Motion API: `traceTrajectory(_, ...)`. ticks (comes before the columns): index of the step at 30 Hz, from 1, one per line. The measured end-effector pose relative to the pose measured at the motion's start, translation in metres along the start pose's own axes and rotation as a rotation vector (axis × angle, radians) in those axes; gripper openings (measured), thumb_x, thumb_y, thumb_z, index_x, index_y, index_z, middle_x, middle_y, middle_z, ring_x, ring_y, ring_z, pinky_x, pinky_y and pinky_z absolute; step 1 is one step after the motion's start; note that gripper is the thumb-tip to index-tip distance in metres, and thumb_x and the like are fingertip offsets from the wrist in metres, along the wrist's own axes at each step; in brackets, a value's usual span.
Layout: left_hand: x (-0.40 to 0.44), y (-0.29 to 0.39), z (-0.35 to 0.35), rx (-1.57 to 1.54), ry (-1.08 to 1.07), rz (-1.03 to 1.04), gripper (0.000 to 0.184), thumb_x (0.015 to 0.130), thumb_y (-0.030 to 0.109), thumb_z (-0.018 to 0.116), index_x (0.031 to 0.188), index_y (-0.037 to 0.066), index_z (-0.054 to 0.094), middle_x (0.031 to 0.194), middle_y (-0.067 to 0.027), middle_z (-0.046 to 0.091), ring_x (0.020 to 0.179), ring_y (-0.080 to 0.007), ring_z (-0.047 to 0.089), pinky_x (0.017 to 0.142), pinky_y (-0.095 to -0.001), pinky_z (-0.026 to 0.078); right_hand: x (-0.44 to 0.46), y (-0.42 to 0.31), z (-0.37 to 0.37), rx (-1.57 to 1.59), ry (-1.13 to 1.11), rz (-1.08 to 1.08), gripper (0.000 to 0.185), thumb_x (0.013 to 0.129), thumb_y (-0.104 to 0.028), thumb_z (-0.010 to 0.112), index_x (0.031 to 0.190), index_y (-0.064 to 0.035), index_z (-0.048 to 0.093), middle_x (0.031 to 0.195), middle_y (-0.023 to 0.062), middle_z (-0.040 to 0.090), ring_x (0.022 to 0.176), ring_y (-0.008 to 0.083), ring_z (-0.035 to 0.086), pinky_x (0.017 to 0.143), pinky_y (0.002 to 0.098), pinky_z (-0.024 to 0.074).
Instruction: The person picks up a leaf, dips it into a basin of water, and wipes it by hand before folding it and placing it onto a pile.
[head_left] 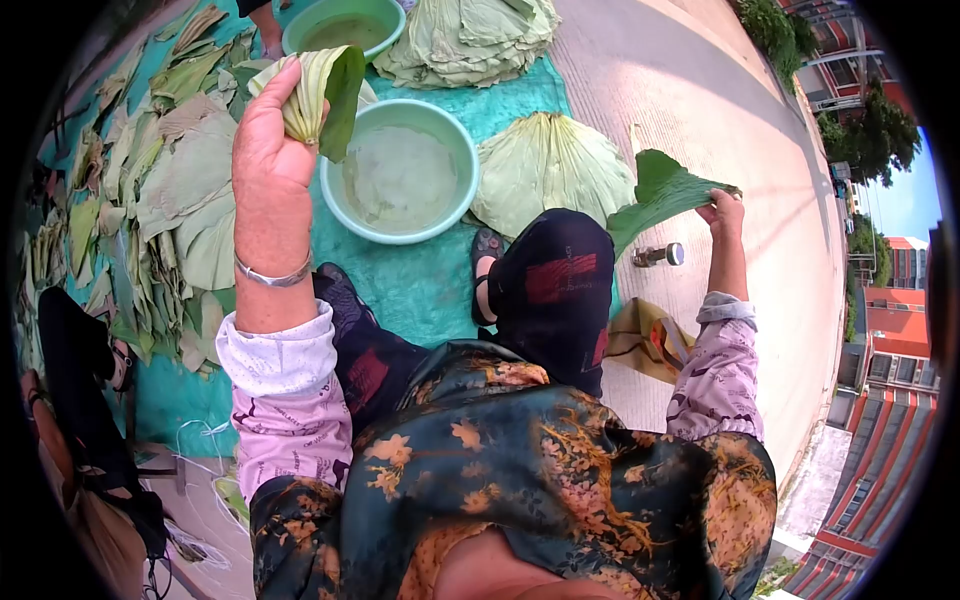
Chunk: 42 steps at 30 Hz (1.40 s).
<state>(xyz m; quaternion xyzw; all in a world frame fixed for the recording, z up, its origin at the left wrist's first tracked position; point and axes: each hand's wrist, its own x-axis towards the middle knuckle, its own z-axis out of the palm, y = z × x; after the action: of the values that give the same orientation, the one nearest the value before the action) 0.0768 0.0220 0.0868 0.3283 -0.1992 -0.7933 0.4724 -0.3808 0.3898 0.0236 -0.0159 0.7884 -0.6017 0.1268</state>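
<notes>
My left hand [270, 145] is raised at the upper left, its fingers closed round a folded lotus leaf [318, 95]. The thumb lies along the leaf's pale, ribbed side, and a dark green flap hangs to the right. Out to the right, my right hand [724, 212] pinches the edge of another green lotus leaf [668, 194], which droops toward my knee. Between my hands, a pale green basin [472, 165] holds cloudy water. A fan-shaped pile of lotus leaves [550, 170] lies just right of it.
A second basin [290, 40] and a tall leaf stack [465, 45] stand farther off. Many loose leaves [185, 200] cover the green tarp [400, 295] at left. A lidded jar [658, 255] and a tan bag [640, 345] lie on the pavement. Another person's leg [75, 350] is at far left.
</notes>
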Motion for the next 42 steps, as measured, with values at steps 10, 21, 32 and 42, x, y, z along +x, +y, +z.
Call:
traceTrajectory(10, -0.006, 0.000, -0.012, 0.127, 0.040, 0.002, 0.019, 0.081, 0.009, 0.062, 0.099, 0.003, 0.058, 0.092, -0.0072, 0.063, 0.075, -0.0157, 0.063, 0.058, -0.0251, 0.052, 0.054, 0.102, 0.181, -0.289, -0.178, 0.128, 0.063, 0.068, -0.006, 0.061, 0.125, 0.0016, 0.036, 0.086, 0.0152, 0.056, 0.061, 0.0228, 0.059, 0.048, 0.0376, 0.0546)
traceTrajectory(21, -0.001, -0.021, 0.017, 0.204, 0.166, -0.006, 0.017, 0.083, 0.006, 0.058, 0.100, 0.002, 0.057, 0.090, -0.0108, 0.064, 0.076, -0.0200, 0.064, 0.064, -0.0295, 0.053, 0.134, 0.176, 0.315, -0.468, -0.233, 0.131, 0.027, 0.067, -0.005, 0.061, 0.090, 0.0053, 0.053, 0.076, 0.0161, 0.060, 0.055, 0.0264, 0.062, 0.043, 0.0385, 0.0532)
traceTrajectory(32, 0.003, -0.035, 0.019, 0.135, 0.038, -0.051, 0.028, 0.088, 0.006, 0.050, 0.115, -0.001, 0.048, 0.110, -0.0159, 0.056, 0.095, -0.0254, 0.059, 0.077, -0.0383, 0.054, 0.140, 0.240, 0.320, -0.373, -0.176, -0.140, 0.040, 0.074, -0.015, 0.062, 0.109, 0.0002, 0.051, 0.087, 0.0150, 0.061, 0.073, 0.0240, 0.061, 0.062, 0.0347, 0.0514)
traceTrajectory(42, -0.004, -0.032, 0.007, 0.073, 0.018, -0.091, 0.031, 0.088, 0.005, 0.048, 0.119, 0.001, 0.046, 0.116, -0.0163, 0.053, 0.104, -0.0270, 0.055, 0.083, -0.0421, 0.052, 0.048, 0.244, 0.307, -0.967, -0.857, -0.807, 0.027, 0.075, -0.001, 0.049, 0.099, -0.0120, 0.055, 0.102, 0.0071, 0.052, 0.099, 0.0281, 0.052, 0.078, 0.0373, 0.0457)
